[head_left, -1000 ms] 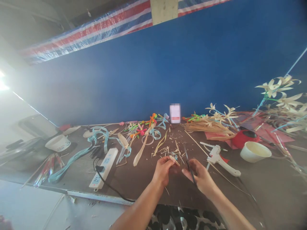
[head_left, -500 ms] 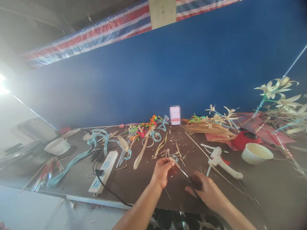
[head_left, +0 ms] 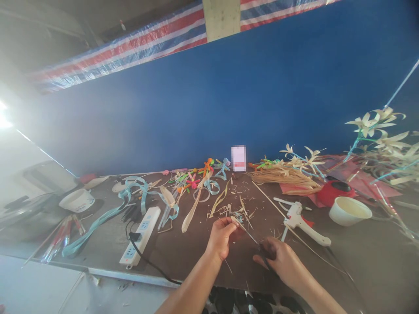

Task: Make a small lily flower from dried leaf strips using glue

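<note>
My left hand (head_left: pixel 218 242) is closed in a pinch on a small pale strip (head_left: pixel 233 219), perhaps dried husk, of which only the tip shows past the fingers. From the right, my right hand (head_left: pixel 284 261) grips a pair of dark-handled scissors (head_left: pixel 251 237). Their thin metal blades point up and left and reach the left fingertips at the strip. Just beyond both hands, pale and light blue clippings (head_left: pixel 240 213) are scattered on the dark tabletop (head_left: pixel 203 257).
To the right are a white glue gun (head_left: pixel 299 222) and a cream bowl (head_left: pixel 350 210). A power strip (head_left: pixel 140 237) with a black cord lies left of my arm. Blue ribbon (head_left: pixel 98 222), dried husks (head_left: pixel 284 179) and husk flowers (head_left: pixel 368 124) lie around. A blue panel (head_left: pixel 196 104) stands behind.
Both hands stay almost in place. The scissor blades look narrower and closer together than before. The whole view has shifted very slightly.
</note>
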A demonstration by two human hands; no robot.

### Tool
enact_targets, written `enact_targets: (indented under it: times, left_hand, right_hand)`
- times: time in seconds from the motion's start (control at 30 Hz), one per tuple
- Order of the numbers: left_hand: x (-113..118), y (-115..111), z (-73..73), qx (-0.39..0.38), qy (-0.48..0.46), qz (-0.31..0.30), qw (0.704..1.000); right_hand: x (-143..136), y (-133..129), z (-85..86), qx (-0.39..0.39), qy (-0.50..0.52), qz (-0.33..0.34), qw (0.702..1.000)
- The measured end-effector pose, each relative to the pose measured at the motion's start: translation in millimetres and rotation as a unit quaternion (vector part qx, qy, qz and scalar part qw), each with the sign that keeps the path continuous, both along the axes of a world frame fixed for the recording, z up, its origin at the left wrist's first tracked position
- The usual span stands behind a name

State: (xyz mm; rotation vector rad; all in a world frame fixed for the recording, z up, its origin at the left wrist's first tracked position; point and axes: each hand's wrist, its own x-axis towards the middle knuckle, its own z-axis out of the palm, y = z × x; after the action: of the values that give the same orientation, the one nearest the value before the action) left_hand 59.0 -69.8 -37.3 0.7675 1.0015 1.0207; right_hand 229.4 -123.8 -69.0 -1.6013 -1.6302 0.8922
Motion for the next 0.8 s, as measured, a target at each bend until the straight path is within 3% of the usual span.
enact_targets:
  times: [0.17,0.4,0.8]
  left_hand:
    - [-1,0,-3.7,-0.003,0.002,0.003,1.0]
    - [-2,0,-4.3,0.001,0.001,0.0,1.0]
    - [-5,1,-9.4,-0.002,0.015,-0.004,1.0]
  right_hand:
    - [1,1,-2.7,0.007,-0.005,-0.006,1.0]
    - [1,1,-7.1,0.004,-0.101,0.009,0.995]
    - [0,3,-11.1,0.0,-0.127,0.011,0.992]
